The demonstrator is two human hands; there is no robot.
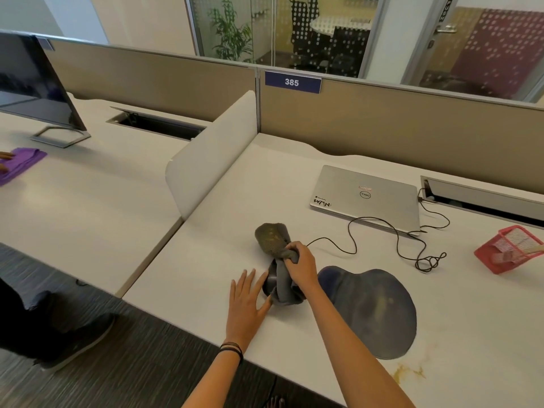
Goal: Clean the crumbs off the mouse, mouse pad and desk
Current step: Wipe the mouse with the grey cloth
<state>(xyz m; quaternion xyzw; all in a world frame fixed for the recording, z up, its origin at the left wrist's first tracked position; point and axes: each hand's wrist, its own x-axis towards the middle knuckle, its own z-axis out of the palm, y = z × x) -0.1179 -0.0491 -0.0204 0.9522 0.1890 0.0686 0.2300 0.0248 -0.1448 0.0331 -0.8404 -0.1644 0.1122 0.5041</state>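
Head view, only one supplied.

Hidden/unclear: mouse (269, 282) mostly covered by grey cloth (272, 240) and both hands; only a dark sliver shows between them, shape not confirmable. Crumbs too small to make out; yellowish stain (407, 372) visible on desk (206, 254) near edge, right of the arms. Far left, someone else's fingertips on a purple cloth (20, 164), cut off by frame. Red mesh basket (512, 248) at right edge, contents unclear.

Hands: right hand (300, 266) closed around bunched mid-part of grey cloth, knuckles up, forearm crossing mouse pad (374, 310) corner. One cloth end lies spread on desk beyond the fist; other end hangs over the mouse. Left hand (247, 301) flat, fingers spread, not gripping anything; fingertips against near-left side of mouse/cloth. Black bands on left wrist.

Surface/room: white desk, dark blue mouse pad just right of mouse, worn yellowish patch on it. Closed silver laptop (368, 195) farther right, black cable (391, 234) looping from it toward the mouse. Beige partition w/ tag "385" (292, 82); monitor (32, 81) on neighbouring desk, far left. Glass-walled room behind.
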